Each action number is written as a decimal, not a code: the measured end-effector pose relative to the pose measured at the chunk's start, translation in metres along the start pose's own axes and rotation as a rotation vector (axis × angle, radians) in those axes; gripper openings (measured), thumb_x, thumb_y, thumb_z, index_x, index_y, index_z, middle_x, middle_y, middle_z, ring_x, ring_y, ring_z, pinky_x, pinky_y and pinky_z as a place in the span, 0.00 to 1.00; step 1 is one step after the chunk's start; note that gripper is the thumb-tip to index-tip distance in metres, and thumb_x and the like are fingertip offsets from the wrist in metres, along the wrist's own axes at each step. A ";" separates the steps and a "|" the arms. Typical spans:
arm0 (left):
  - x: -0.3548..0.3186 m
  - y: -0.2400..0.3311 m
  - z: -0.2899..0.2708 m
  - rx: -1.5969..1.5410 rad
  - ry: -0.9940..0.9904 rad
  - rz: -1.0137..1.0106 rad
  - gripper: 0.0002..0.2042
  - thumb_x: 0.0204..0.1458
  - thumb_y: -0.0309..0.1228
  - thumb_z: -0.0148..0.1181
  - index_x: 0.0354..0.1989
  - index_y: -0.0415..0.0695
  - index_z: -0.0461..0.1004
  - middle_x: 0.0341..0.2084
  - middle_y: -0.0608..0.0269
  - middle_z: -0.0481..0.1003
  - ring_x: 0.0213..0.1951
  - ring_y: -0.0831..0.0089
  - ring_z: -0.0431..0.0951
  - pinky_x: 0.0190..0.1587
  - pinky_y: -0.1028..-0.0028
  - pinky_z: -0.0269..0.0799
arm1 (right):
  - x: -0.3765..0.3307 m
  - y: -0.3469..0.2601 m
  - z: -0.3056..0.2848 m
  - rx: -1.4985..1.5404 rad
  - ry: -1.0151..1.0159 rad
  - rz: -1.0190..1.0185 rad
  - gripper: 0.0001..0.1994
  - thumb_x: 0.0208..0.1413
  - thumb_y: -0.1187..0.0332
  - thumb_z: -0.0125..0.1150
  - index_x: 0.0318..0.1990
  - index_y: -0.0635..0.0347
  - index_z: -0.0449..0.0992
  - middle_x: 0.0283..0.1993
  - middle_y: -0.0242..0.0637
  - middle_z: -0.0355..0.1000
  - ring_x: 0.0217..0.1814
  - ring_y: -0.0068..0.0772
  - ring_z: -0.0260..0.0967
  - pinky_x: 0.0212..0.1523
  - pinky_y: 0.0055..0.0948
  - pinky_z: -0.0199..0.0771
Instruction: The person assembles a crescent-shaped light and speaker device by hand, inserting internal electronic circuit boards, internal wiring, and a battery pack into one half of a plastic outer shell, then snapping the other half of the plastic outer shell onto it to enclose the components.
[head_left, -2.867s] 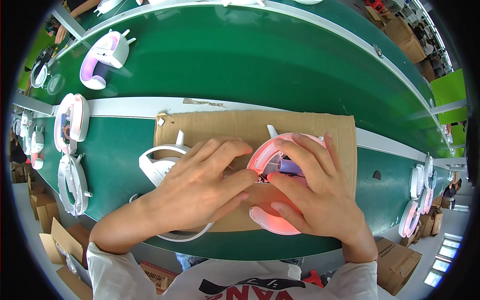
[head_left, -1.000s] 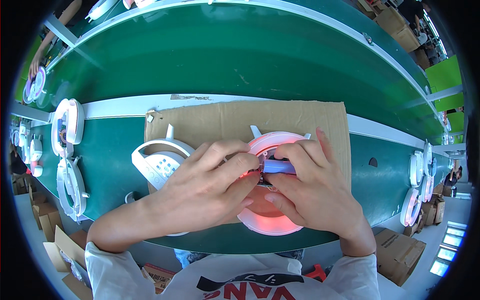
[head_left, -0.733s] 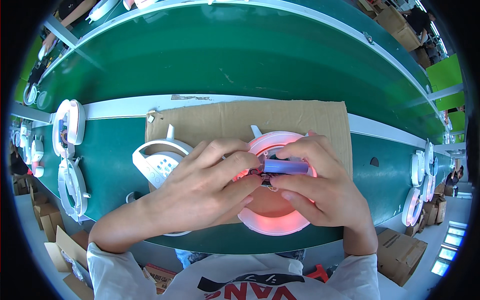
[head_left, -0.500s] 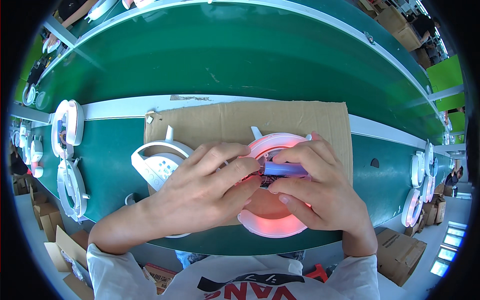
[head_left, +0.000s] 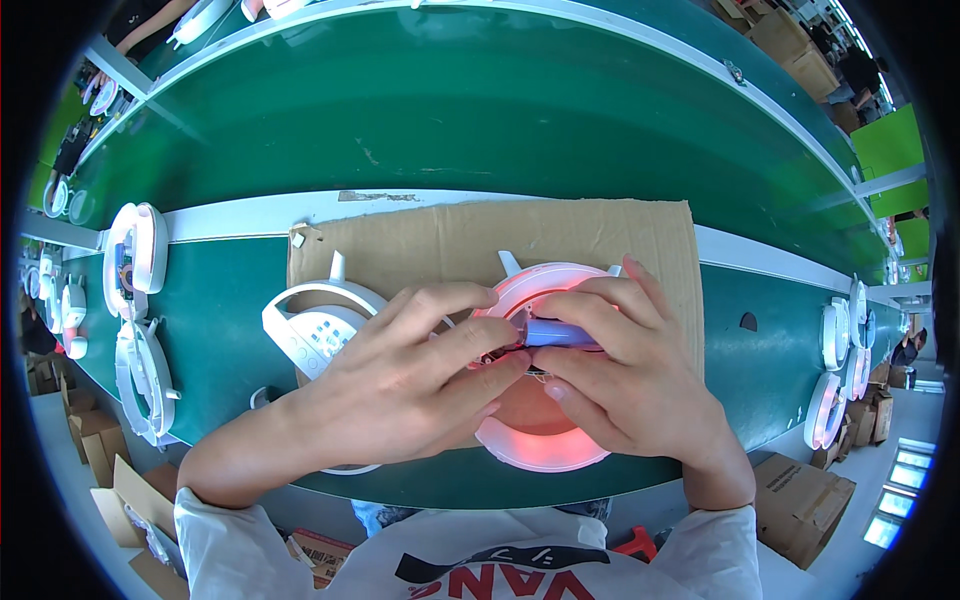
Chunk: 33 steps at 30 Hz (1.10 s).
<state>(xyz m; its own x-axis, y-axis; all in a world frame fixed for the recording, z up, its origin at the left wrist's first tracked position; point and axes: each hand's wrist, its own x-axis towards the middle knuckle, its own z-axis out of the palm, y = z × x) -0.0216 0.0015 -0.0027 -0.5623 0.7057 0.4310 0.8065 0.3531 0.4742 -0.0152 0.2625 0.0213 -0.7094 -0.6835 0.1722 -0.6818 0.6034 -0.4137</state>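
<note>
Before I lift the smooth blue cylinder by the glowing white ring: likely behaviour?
The smooth blue cylinder would probably roll if loose, being round-sided. Its sheen suggests a slippery surface. It looks stiff: its sides run straight.

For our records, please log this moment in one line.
left hand: at glowing ring; right hand: at blue cylinder; cardboard: beneath ring

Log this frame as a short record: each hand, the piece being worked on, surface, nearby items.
Left hand: fingertips near the left end of the blue cylinder
Right hand: fingers about the cylinder's right end; exact grip unclear
Piece: ring glowing pinkish red
Surface: cardboard sheet on green table
Nearby: white shell, left, partly covered by left hand
</note>
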 end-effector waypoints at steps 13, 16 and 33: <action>0.000 0.002 0.003 0.161 -0.013 0.028 0.20 0.39 0.31 0.74 0.44 0.40 0.85 0.51 0.60 0.75 0.59 0.52 0.71 0.48 0.59 0.77 | -0.004 -0.002 0.000 -0.009 -0.008 -0.009 0.10 0.52 0.66 0.70 0.42 0.55 0.85 0.62 0.38 0.72 0.64 0.47 0.68 0.73 0.67 0.56; 0.000 0.004 0.001 0.163 -0.034 0.003 0.20 0.39 0.31 0.74 0.45 0.40 0.85 0.52 0.60 0.74 0.60 0.52 0.70 0.50 0.58 0.76 | -0.002 0.001 -0.001 0.061 0.029 -0.051 0.11 0.51 0.66 0.70 0.42 0.54 0.85 0.62 0.38 0.73 0.64 0.47 0.68 0.71 0.66 0.59; 0.001 -0.002 0.003 -0.062 -0.006 -0.054 0.15 0.42 0.24 0.70 0.41 0.40 0.84 0.51 0.58 0.76 0.60 0.48 0.70 0.55 0.56 0.76 | -0.001 -0.019 0.007 -0.194 -0.115 0.094 0.13 0.52 0.59 0.73 0.42 0.53 0.85 0.61 0.35 0.68 0.69 0.42 0.60 0.73 0.71 0.52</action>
<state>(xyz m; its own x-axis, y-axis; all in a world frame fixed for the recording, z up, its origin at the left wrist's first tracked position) -0.0233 0.0031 -0.0052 -0.6033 0.6904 0.3993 0.7623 0.3520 0.5432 -0.0006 0.2491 0.0224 -0.7539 -0.6561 0.0337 -0.6431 0.7265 -0.2419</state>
